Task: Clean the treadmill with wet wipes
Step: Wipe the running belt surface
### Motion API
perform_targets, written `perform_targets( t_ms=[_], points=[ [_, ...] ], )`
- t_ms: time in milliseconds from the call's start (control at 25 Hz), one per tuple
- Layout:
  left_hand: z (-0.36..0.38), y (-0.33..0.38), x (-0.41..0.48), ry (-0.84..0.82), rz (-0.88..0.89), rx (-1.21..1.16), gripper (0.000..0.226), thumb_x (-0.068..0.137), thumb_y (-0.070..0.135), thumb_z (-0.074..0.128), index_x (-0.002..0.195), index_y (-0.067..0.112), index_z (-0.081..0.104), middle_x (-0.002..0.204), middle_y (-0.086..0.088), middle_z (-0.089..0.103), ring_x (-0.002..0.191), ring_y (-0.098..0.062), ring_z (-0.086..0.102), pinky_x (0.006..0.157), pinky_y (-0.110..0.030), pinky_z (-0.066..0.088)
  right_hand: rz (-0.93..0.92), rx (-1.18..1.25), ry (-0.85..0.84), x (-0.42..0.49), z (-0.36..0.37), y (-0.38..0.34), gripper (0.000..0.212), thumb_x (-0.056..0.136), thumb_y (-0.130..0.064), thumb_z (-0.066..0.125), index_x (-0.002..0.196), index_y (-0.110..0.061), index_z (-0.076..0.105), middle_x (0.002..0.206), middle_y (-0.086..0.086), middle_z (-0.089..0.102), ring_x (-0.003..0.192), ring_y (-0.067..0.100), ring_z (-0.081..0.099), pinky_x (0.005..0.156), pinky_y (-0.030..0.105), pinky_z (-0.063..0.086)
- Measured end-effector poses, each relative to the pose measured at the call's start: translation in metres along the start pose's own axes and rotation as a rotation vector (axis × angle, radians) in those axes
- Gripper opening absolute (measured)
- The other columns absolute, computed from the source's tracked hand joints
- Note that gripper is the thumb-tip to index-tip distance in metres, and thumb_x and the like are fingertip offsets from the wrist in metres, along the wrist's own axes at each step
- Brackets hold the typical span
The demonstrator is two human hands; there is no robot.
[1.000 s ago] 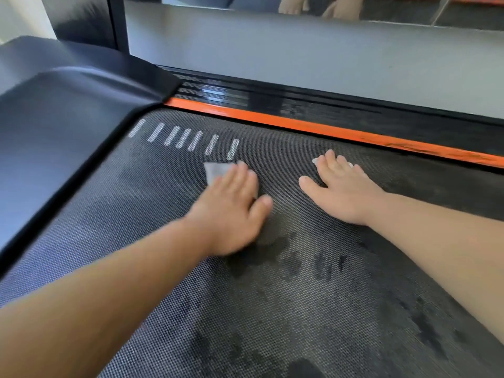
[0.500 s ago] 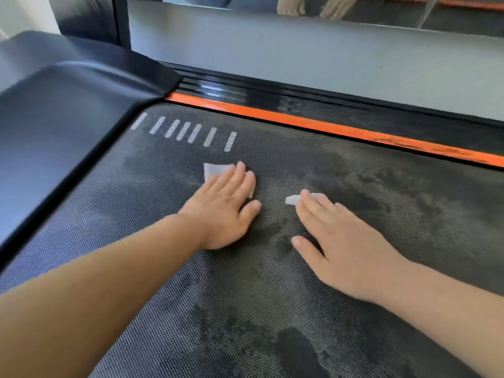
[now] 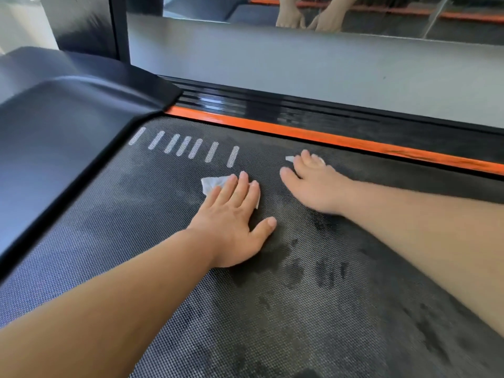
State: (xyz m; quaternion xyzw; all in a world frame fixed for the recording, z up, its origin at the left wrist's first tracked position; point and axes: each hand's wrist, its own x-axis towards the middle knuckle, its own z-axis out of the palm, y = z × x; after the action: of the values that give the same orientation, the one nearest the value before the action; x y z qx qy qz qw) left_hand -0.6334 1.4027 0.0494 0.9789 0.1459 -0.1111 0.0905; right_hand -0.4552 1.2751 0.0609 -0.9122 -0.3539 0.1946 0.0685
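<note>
Crumpled white left wipe (image 3: 214, 184) and right wipe (image 3: 289, 159) on damp-blotched treadmill belt (image 3: 300, 309)

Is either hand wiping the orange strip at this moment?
No, the left hand presses the left wipe and the right hand the right wipe flat on the belt, short of the orange strip.

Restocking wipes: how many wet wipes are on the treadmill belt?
2. The first wipe lies under the left hand; the second wipe under the right hand, near the orange strip. Both mostly covered.
</note>
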Motion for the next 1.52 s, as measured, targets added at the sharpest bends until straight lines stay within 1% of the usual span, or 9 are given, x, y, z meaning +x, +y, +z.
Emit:
perform_targets(
  t_ms=[120, 240, 360, 520, 720, 880, 1040, 1280, 1520],
  points=[
    [0.004, -0.002, 0.003, 0.037, 0.009, 0.008, 0.09, 0.095, 0.078, 0.012, 0.163, 0.026, -0.015, 0.167, 0.002, -0.028, 0.152, -0.016, -0.031, 0.126, -0.041, -0.016, 0.004, 0.055, -0.004, 0.038, -0.011, -0.028, 0.075, 0.103, -0.058, 0.013, 0.156, -0.008, 0.031, 0.168, 0.013, 0.016, 0.157, 0.027, 0.008, 0.127, 0.046, 0.009],
    [0.007, -0.004, 0.005, 0.065, 0.031, -0.001, 0.092, 0.092, 0.079, 0.009, 0.163, 0.026, -0.013, 0.17, 0.002, -0.023, 0.154, -0.017, -0.029, 0.126, -0.042, -0.015, -0.259, 0.016, -0.065, 0.02, 0.004, -0.062, 0.061, 0.1, -0.059, 0.012, 0.131, -0.021, 0.049, 0.151, 0.004, 0.037, 0.152, 0.026, 0.022, 0.125, 0.049, 0.017],
    [0.006, -0.006, 0.004, 0.045, 0.0, 0.013, 0.091, 0.094, 0.078, 0.012, 0.163, 0.025, -0.013, 0.169, 0.002, -0.024, 0.154, -0.016, -0.029, 0.126, -0.04, -0.015, -0.274, -0.078, -0.052, -0.009, 0.005, -0.044, 0.064, 0.106, -0.057, 0.015, 0.163, -0.028, 0.017, 0.173, 0.001, 0.006, 0.159, 0.019, 0.003, 0.128, 0.04, 0.006],
    [0.002, -0.003, 0.0, 0.009, -0.008, 0.01, 0.089, 0.095, 0.077, 0.012, 0.162, 0.026, -0.016, 0.167, 0.003, -0.029, 0.152, -0.015, -0.031, 0.125, -0.038, -0.019, 0.081, -0.154, 0.051, -0.019, -0.012, 0.023, 0.08, 0.099, -0.066, 0.007, 0.164, -0.021, 0.015, 0.17, 0.007, 0.016, 0.155, 0.027, 0.021, 0.126, 0.047, 0.02],
    [-0.006, -0.002, 0.003, -0.027, 0.026, 0.042, 0.088, 0.096, 0.076, 0.009, 0.162, 0.024, -0.017, 0.166, 0.002, -0.03, 0.152, -0.015, -0.03, 0.126, -0.038, -0.016, 0.144, -0.02, -0.085, -0.049, -0.013, 0.077, 0.073, 0.105, -0.055, 0.022, 0.165, -0.021, -0.003, 0.172, -0.003, -0.014, 0.158, 0.016, -0.011, 0.128, 0.042, 0.005],
    [-0.031, -0.017, 0.073, -0.051, -0.106, 0.02, 0.084, 0.102, 0.068, 0.012, 0.164, 0.015, -0.006, 0.171, -0.008, -0.016, 0.158, -0.022, -0.016, 0.129, -0.043, -0.006, 0.089, 0.018, -0.146, -0.037, -0.027, 0.078, 0.062, 0.106, -0.026, 0.032, 0.161, -0.005, 0.013, 0.17, 0.008, 0.001, 0.158, 0.023, 0.001, 0.126, 0.044, 0.012],
    [-0.024, 0.032, 0.133, 0.149, -0.326, -0.065, 0.08, 0.103, 0.06, 0.018, 0.162, 0.005, 0.019, 0.17, -0.019, 0.009, 0.158, -0.031, 0.004, 0.128, -0.046, 0.003, 0.057, 0.101, -0.121, -0.038, -0.02, 0.09, 0.08, 0.092, -0.044, 0.039, 0.161, -0.015, 0.014, 0.171, -0.001, 0.001, 0.157, 0.02, 0.004, 0.125, 0.046, 0.018],
    [-0.027, 0.043, 0.121, 0.243, 0.079, -0.053, 0.062, 0.106, 0.048, 0.037, 0.153, 0.008, 0.036, 0.168, -0.021, 0.015, 0.156, -0.036, 0.015, 0.127, -0.046, 0.011, 0.059, 0.139, -0.104, -0.039, -0.017, 0.091, 0.082, 0.094, -0.049, 0.04, 0.164, -0.021, 0.007, 0.172, -0.008, -0.007, 0.158, 0.017, -0.005, 0.126, 0.044, 0.011],
    [-0.039, 0.005, 0.093, 0.243, 0.039, 0.069, 0.042, 0.105, 0.045, 0.04, 0.128, 0.018, 0.062, 0.157, -0.004, 0.039, 0.143, -0.028, 0.036, 0.115, -0.045, 0.037, 0.081, 0.165, -0.106, -0.047, -0.023, 0.088, 0.079, 0.097, -0.044, 0.045, 0.164, -0.023, 0.008, 0.171, -0.01, 0.0, 0.158, 0.017, 0.0, 0.123, 0.041, 0.013]
  ],
)
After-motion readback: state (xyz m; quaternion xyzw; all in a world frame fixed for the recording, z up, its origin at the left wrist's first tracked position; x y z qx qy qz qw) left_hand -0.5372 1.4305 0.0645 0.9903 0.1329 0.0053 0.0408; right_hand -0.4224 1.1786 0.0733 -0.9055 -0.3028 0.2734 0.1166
